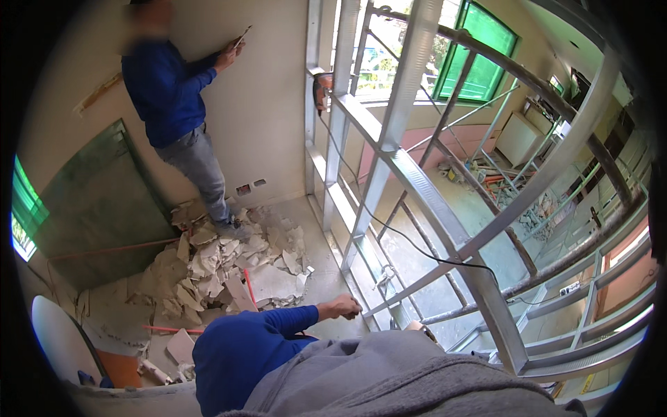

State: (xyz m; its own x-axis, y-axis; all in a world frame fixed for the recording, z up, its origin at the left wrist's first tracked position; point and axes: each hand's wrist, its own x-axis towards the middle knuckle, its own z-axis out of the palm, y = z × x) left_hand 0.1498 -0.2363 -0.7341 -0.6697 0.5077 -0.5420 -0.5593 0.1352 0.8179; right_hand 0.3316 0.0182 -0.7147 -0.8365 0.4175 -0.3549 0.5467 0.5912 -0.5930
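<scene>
My left hand (340,306), at the end of a blue sleeve (288,320), reaches to the right with its fingers closed. A small dark shape shows at the fingertips, too small to name. Just beyond them lies the low end of a metal strip (424,279), which curves up to the right; whether they touch I cannot tell. Of my right hand (415,325) only a bit shows above grey cloth (389,354); its fingers are hidden. Close by both hands stands a frame of shiny metal studs (424,182).
A co-worker (167,97) in blue stands by broken plasterboard (208,260), holding a thin tool (243,35) near the wall. An orange power tool (322,92) hangs at the frame, its dark cable (396,229) running right. Scaffold tubes (514,69) cross behind; a green board (104,208) leans left.
</scene>
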